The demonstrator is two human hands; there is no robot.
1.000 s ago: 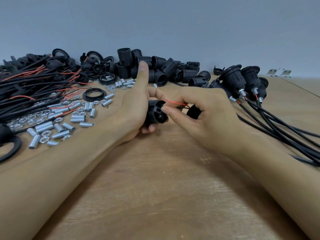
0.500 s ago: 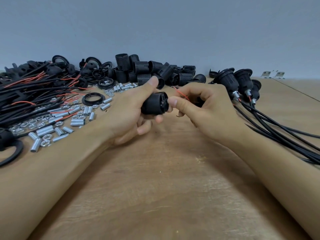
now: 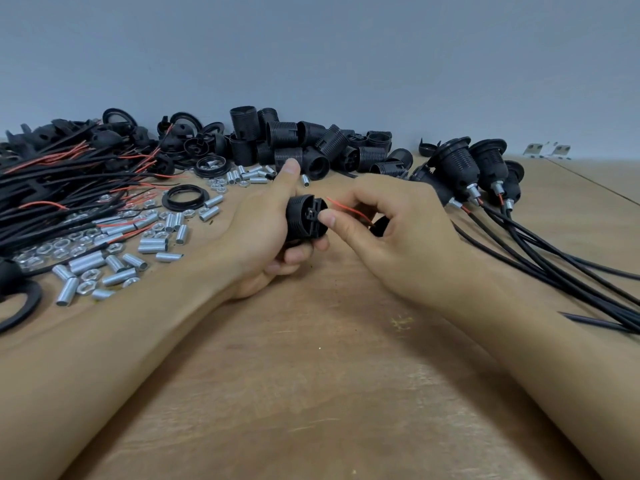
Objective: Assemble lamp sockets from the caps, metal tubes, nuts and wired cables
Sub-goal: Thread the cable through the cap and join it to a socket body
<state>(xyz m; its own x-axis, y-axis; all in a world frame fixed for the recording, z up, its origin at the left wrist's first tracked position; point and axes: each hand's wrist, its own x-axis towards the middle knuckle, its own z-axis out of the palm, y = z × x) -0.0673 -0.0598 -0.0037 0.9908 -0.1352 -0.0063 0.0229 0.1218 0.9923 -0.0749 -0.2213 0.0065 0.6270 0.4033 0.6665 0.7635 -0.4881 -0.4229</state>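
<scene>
My left hand [image 3: 263,230] grips a black ribbed socket body [image 3: 304,216] above the table's middle, its terminal end turned to the right. My right hand [image 3: 391,230] pinches a thin wire at that terminal end, and a red wire [image 3: 346,209] arches over its fingers. A black cap [image 3: 379,226] sits tucked under the right palm, mostly hidden. Loose metal tubes [image 3: 86,265] and nuts [image 3: 62,244] lie at the left, next to a bundle of wired cables [image 3: 52,188].
A heap of black socket bodies [image 3: 311,143] and caps [image 3: 114,133] lines the back by the wall. Assembled sockets [image 3: 460,168] with black cables [image 3: 554,258] lie at the right. A black ring [image 3: 185,199] rests among the tubes. Bare wooden table [image 3: 311,393] lies in front.
Both hands rose slightly from the table with the socket body. The left hand turned it so its terminal end faces right, and the right fingertips moved onto that end.
</scene>
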